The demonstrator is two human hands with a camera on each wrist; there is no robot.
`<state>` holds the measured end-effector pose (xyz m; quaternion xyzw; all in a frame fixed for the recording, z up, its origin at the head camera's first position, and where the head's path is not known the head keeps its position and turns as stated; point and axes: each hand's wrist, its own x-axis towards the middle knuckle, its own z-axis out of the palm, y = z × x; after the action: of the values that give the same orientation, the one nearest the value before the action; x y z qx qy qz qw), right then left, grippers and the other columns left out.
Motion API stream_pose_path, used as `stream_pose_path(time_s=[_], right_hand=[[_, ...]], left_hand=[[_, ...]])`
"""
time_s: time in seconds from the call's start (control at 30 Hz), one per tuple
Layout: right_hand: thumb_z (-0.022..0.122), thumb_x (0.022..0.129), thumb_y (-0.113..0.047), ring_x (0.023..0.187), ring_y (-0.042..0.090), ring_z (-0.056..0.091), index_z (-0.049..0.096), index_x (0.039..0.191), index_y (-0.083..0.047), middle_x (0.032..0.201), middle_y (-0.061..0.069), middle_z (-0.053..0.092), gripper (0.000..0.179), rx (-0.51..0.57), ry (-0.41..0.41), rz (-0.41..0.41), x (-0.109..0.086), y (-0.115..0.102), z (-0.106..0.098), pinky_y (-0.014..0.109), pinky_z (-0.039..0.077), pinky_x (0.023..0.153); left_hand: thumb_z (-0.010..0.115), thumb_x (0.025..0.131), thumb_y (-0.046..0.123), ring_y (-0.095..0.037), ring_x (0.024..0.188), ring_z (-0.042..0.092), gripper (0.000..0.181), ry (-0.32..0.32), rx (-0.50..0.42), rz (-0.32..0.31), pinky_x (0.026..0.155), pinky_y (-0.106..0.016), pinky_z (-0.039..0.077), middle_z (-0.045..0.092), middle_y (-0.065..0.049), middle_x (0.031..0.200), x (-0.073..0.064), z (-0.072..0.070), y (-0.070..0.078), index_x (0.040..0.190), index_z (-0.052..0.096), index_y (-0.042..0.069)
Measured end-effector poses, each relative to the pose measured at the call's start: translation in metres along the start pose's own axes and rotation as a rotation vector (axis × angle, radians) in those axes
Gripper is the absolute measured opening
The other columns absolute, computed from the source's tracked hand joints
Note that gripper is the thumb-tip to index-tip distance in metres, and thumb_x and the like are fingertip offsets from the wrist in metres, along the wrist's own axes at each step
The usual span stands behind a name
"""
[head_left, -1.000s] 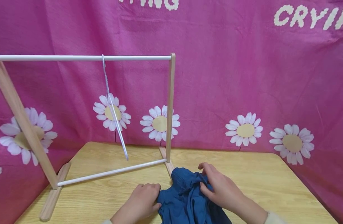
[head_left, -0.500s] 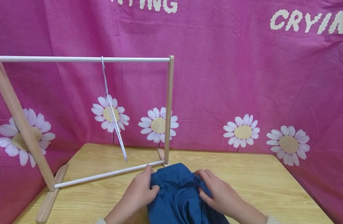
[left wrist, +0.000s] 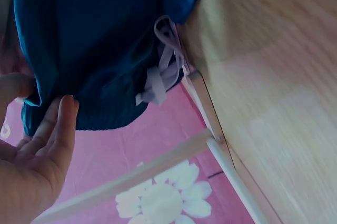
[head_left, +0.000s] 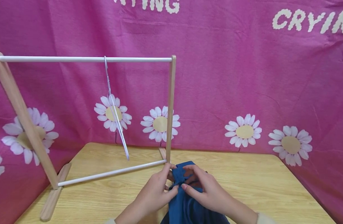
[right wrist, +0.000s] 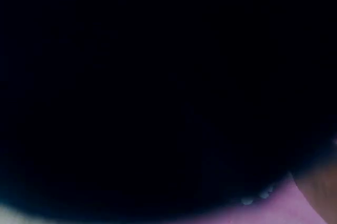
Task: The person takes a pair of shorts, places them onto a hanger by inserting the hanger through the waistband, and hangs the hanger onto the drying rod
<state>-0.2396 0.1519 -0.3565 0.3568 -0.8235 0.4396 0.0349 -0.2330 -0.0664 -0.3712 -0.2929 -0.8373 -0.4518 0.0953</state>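
Blue pants (head_left: 175,211) with a gathered elastic waistband are bunched up at the table's front, between my two hands. My left hand (head_left: 151,194) pinches the waistband's left side between thumb and fingers. Close against it, my right hand (head_left: 210,189) pinches the same band, its thumb tip nearly meeting the left one. In the left wrist view, a pale drawstring (left wrist: 155,84) dangles at the band's edge, and the left fingers (left wrist: 66,124) lie against the cloth. Dark, blurred cloth covers most of the right wrist view. The lower part of the pants runs out of the head view.
A wooden clothes rack (head_left: 171,109) with white rods stands at the left, its right post just beyond my hands. From its top rod hangs a white wire hanger (head_left: 119,127), seen nearly edge-on. A pink flowered cloth (head_left: 210,77) hangs behind the wooden table (head_left: 261,186).
My left hand first spread the waistband out to the left, then came right, up to my right hand. The right hand has shifted slightly left, and the waistband is now bunched narrow between them.
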Motion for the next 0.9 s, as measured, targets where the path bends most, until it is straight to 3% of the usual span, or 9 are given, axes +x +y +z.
stream_pose_path(time_s=[0.1, 0.23, 0.43, 0.73, 0.9], right_hand=[[0.069, 0.098, -0.026, 0.096, 0.017, 0.070, 0.052, 0.131, -0.004, 0.118, 0.012, 0.066, 0.043, 0.029, 0.019, 0.058, 0.002, -0.003, 0.003, 0.028, 0.059, 0.078], [0.073, 0.095, -0.027, 0.092, 0.017, 0.069, 0.056, 0.125, -0.005, 0.116, 0.012, 0.068, 0.040, -0.014, 0.064, 0.068, 0.003, -0.002, 0.004, 0.028, 0.059, 0.072], [0.071, 0.096, -0.017, 0.083, 0.009, 0.066, 0.060, 0.119, -0.003, 0.101, 0.006, 0.068, 0.029, -0.035, 0.094, 0.060, 0.003, 0.002, 0.000, 0.023, 0.057, 0.065], [0.067, 0.093, -0.003, 0.075, 0.005, 0.061, 0.062, 0.113, -0.004, 0.090, 0.000, 0.068, 0.020, -0.082, 0.118, 0.066, 0.001, 0.006, -0.004, 0.023, 0.055, 0.064], [0.072, 0.093, -0.009, 0.073, 0.004, 0.061, 0.063, 0.111, -0.005, 0.089, -0.001, 0.068, 0.020, -0.085, 0.148, 0.041, 0.000, 0.008, -0.004, 0.024, 0.055, 0.063]], left_hand=[[0.070, 0.090, 0.008, -0.005, 0.090, 0.064, 0.042, -0.034, 0.023, 0.044, 0.070, -0.018, 0.054, 0.067, 0.005, 0.100, 0.000, 0.006, 0.003, 0.127, 0.050, 0.013], [0.071, 0.090, 0.013, -0.007, 0.086, 0.062, 0.044, -0.041, 0.092, 0.087, 0.074, -0.021, 0.053, 0.065, 0.006, 0.107, -0.001, 0.010, 0.005, 0.129, 0.052, 0.014], [0.071, 0.095, 0.023, -0.009, 0.104, 0.061, 0.050, -0.051, 0.186, 0.077, 0.083, -0.026, 0.054, 0.061, 0.003, 0.125, -0.003, 0.010, 0.006, 0.139, 0.049, 0.014], [0.069, 0.096, 0.027, -0.010, 0.109, 0.062, 0.047, -0.041, 0.230, 0.083, 0.085, -0.030, 0.055, 0.061, 0.004, 0.125, -0.001, 0.012, 0.007, 0.138, 0.051, 0.019], [0.070, 0.096, 0.024, -0.011, 0.108, 0.063, 0.044, -0.015, 0.253, 0.080, 0.083, -0.028, 0.056, 0.062, 0.004, 0.123, -0.001, 0.013, 0.009, 0.136, 0.053, 0.017]])
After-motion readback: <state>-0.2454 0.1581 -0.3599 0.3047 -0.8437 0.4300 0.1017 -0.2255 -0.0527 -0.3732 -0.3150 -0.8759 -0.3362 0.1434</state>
